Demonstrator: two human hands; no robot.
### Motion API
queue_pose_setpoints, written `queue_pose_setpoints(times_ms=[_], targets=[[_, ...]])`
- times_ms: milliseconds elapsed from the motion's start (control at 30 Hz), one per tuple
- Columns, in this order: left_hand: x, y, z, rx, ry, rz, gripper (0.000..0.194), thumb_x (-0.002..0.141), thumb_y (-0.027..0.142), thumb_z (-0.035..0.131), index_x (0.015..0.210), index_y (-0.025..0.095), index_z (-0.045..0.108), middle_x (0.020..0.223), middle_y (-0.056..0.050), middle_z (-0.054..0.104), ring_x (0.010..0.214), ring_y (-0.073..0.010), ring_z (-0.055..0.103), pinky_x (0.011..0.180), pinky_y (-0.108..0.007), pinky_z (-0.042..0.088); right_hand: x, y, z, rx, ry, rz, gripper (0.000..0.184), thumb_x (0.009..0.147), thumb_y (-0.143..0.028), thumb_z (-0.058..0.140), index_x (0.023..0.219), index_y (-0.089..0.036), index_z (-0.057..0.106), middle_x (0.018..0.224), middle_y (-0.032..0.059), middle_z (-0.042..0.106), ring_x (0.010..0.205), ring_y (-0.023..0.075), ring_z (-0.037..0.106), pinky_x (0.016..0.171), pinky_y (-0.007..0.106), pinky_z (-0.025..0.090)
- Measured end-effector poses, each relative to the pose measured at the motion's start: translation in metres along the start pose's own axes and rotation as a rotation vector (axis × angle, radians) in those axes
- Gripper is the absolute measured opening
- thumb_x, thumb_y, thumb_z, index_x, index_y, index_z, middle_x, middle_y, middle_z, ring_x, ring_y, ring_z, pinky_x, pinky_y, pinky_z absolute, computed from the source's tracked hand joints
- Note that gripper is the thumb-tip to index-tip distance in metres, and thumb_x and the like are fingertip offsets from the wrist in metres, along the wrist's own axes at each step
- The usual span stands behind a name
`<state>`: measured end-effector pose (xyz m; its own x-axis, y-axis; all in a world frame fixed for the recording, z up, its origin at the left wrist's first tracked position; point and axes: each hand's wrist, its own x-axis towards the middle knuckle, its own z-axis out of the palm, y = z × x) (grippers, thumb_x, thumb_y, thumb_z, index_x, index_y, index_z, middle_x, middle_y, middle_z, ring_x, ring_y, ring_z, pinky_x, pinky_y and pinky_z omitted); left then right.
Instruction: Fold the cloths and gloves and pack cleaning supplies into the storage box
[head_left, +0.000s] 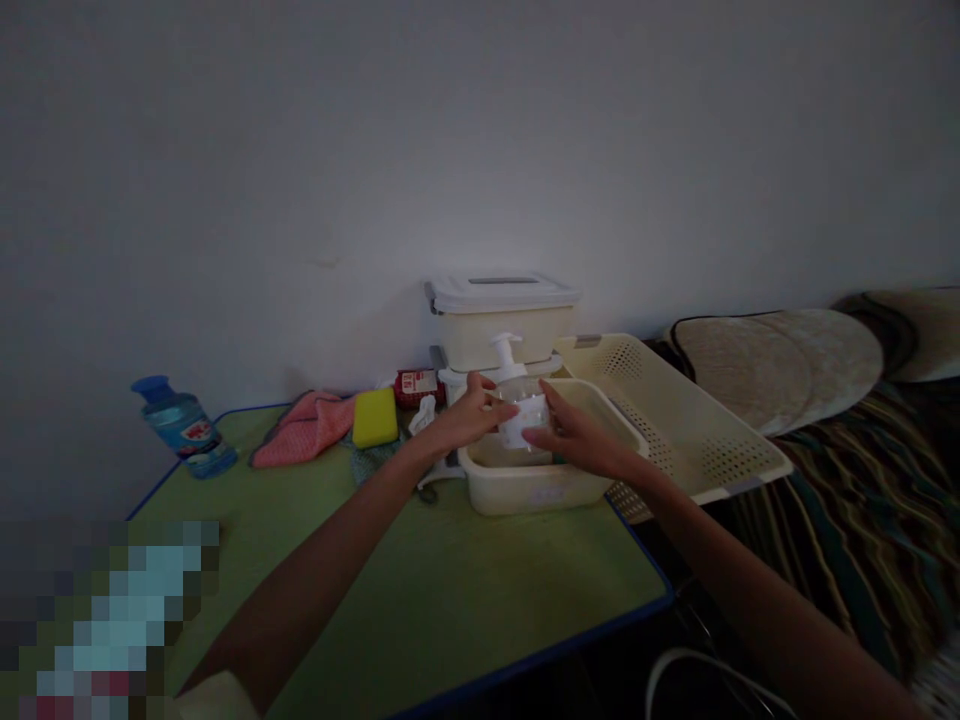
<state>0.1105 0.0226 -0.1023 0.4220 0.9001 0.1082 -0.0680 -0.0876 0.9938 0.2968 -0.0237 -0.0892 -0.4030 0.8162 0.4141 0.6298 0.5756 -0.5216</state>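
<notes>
A clear pump bottle (525, 412) with a white pump top and a pale label is held upright between my two hands. My left hand (474, 412) grips its left side near the shoulder, and my right hand (574, 435) clasps it from the right, lower down. Below the bottle stands a cream plastic basin (536, 497) on the green table (420, 580). Whatever lies at the bottom of the basin is mostly hidden by my hands and the bottle.
Behind the basin, lidded white boxes (502, 330) are stacked against the wall. A perforated basket (697, 420) leans at the right beside a striped sofa. Leftward lie a yellow sponge (375, 418), a pink cloth (307, 432), a red package (418, 387) and a blue bottle (187, 430).
</notes>
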Motion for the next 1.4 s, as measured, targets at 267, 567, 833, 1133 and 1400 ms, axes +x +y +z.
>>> queue_pose_setpoints(times_ms=[267,567,833,1133,1400], targets=[[-0.003,0.008,0.002,-0.038,0.032,0.006,0.093,0.048,0.02,0.083,0.121,0.021,0.026,0.087,-0.007,0.062,0.075,-0.0209,0.062,0.084,-0.052,0.043,0.006,0.001,-0.013,0.016,-0.031,0.133,0.069,0.059,-0.033,0.072,0.118,-0.017,0.039,0.102,0.0107,0.062,0.089,0.0246,0.06,0.077,0.04,0.049],[-0.011,0.01,-0.011,0.231,0.02,0.194,0.053,0.058,0.017,0.073,0.107,0.023,0.053,0.105,-0.006,0.056,0.082,-0.019,0.059,0.079,-0.037,0.045,0.003,0.03,-0.034,0.147,-0.339,0.01,0.061,0.061,-0.033,0.072,0.116,-0.018,0.051,0.111,0.0071,0.058,0.101,0.0212,0.056,0.088,0.037,0.046],[-0.011,0.01,-0.013,0.778,-0.16,0.381,0.014,0.064,0.017,0.065,0.079,0.018,0.064,0.087,-0.005,0.06,0.084,-0.0205,0.055,0.078,-0.031,0.04,0.004,0.045,-0.036,0.014,-0.432,-0.043,0.064,0.065,-0.033,0.069,0.125,-0.019,0.05,0.121,0.0085,0.056,0.108,0.023,0.053,0.094,0.039,0.042],[-0.012,0.007,-0.005,1.043,-0.28,0.26,0.01,0.063,0.015,0.063,0.072,0.018,0.064,0.074,-0.004,0.063,0.072,-0.0218,0.056,0.062,-0.027,0.038,0.006,0.048,-0.035,0.039,-0.533,-0.029,0.057,0.068,-0.029,0.066,0.123,-0.021,0.054,0.119,0.0069,0.058,0.109,0.0242,0.054,0.094,0.04,0.041],[-0.01,0.022,0.0,1.258,-0.5,0.073,0.042,0.066,0.021,0.06,0.107,0.02,0.053,0.084,-0.002,0.066,0.078,-0.0194,0.058,0.064,-0.025,0.039,0.008,0.036,-0.041,0.063,-0.691,0.069,0.052,0.075,-0.042,0.056,0.117,-0.012,0.047,0.113,0.0112,0.055,0.103,0.0215,0.052,0.088,0.033,0.041]])
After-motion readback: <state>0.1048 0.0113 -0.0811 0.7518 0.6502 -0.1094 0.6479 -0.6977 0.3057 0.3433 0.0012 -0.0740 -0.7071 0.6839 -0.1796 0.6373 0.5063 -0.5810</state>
